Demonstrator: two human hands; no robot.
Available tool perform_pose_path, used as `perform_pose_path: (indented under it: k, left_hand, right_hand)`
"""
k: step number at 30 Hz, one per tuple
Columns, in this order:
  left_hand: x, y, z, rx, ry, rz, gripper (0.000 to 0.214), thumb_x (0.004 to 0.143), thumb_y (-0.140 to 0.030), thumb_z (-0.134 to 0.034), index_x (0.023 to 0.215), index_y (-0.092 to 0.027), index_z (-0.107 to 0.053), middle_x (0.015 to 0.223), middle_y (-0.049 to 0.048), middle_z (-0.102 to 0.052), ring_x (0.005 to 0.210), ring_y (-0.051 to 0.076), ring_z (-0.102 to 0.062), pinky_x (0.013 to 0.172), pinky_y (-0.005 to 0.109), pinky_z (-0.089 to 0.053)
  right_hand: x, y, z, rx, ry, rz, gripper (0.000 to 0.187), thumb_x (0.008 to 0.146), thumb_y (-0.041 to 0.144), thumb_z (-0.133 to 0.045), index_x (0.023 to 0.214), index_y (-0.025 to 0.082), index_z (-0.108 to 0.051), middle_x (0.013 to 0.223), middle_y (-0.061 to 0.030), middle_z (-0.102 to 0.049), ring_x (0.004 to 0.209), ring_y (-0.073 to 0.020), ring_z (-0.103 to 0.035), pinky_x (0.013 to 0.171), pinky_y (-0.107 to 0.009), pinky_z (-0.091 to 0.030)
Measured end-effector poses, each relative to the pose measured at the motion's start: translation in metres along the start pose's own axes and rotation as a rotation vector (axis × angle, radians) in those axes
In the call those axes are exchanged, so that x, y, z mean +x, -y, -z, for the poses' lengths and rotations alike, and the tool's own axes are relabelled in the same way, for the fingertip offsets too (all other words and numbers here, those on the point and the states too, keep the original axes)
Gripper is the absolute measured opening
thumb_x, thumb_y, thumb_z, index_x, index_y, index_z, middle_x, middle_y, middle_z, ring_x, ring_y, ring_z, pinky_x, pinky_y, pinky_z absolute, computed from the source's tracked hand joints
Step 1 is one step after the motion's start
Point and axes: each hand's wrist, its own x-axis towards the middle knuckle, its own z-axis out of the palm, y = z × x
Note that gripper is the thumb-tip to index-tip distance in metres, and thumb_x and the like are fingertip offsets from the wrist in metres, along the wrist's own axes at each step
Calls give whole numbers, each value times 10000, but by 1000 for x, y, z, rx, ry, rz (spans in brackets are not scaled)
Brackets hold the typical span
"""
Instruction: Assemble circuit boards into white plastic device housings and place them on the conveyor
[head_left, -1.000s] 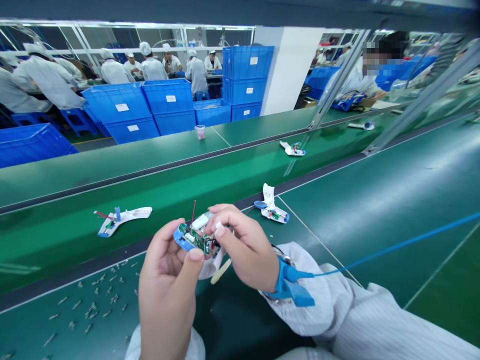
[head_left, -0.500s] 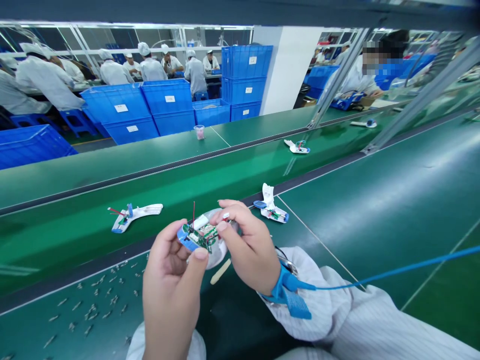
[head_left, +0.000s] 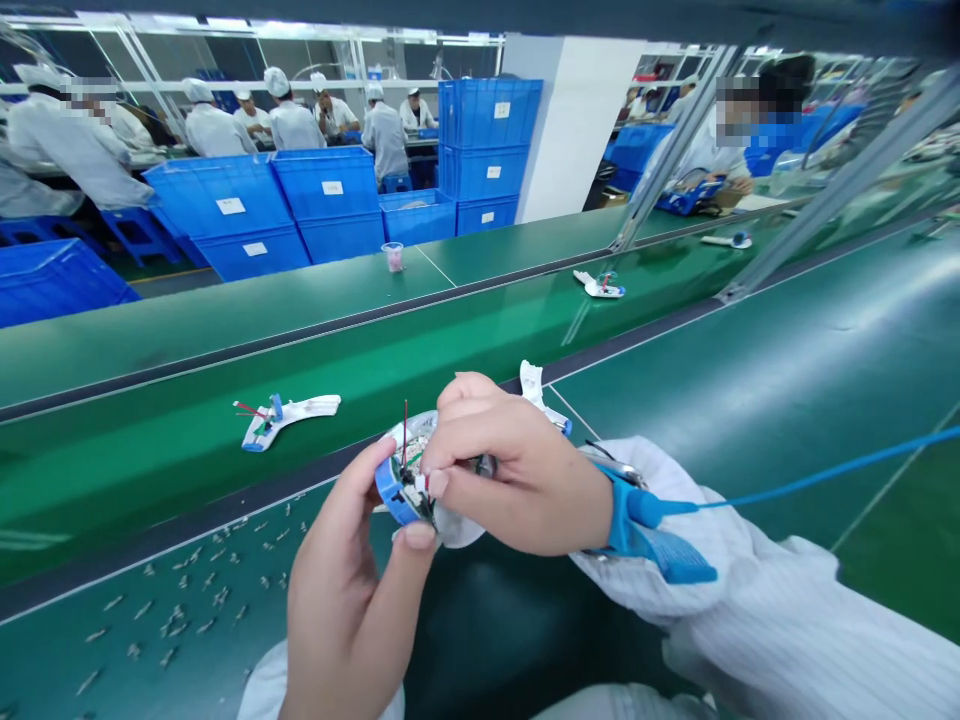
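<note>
My left hand [head_left: 352, 590] pinches a small white-and-blue assembly [head_left: 409, 470] with a green circuit board and a red wire sticking up. My right hand [head_left: 517, 470] curls over the same assembly, its fingertips pressed onto the board. A blue wrist strap [head_left: 645, 525] with a blue cord [head_left: 825, 478] wraps my right wrist. Part of the assembly is hidden under my right fingers.
On the green conveyor belt [head_left: 150, 450] lie similar white units: one at the left [head_left: 289, 415], one behind my right hand [head_left: 536, 385], one farther off [head_left: 600, 287]. Several small loose parts [head_left: 180, 610] litter the near bench. A small cup [head_left: 393, 256], blue crates [head_left: 330, 200] and workers in white stand beyond.
The assembly has been turned more edge-on and raised, with my right hand closing further over it. The units on the belt have drifted to the right.
</note>
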Motion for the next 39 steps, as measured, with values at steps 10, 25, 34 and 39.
perform_pose_path:
  k: [10, 25, 34, 39]
  left_hand:
    - [-3, -3, 2, -142, 68, -70, 323, 789, -346, -650, 1109, -306, -665, 1088, 42, -667, 940, 231, -646, 741, 268, -538]
    - [-5, -2, 3, -369, 145, 40, 325, 785, -332, -666, 1110, -344, -664, 1092, 44, -677, 889, 234, -680, 588, 229, -571]
    - [-6, -3, 1, 24, 122, -128, 376, 831, -379, -584, 1201, -318, -592, 1233, 50, -594, 1004, 231, -623, 755, 265, -498]
    - [-20, 0, -9, 140, 28, -125, 441, 839, -430, -544, 1242, -267, -473, 1109, 84, -624, 863, 213, -650, 696, 292, -455]
  right_hand:
    - [9, 9, 13, -17, 200, 48, 238, 732, 68, -422, 523, 181, -429, 485, 39, -499, 521, -89, -389, 740, -287, -382]
    - [12, 12, 17, 67, 280, 12, 260, 733, 78, -407, 504, 187, -348, 483, 37, -481, 531, -84, -378, 676, -254, -380]
    - [11, 14, 13, 27, 248, 23, 316, 718, 70, -403, 458, 187, -267, 462, 36, -482, 502, -88, -382, 700, -280, -392]
    - [7, 20, 11, -18, 255, 20, 313, 698, 73, -421, 440, 180, -279, 453, 24, -411, 523, -103, -353, 677, -294, -385]
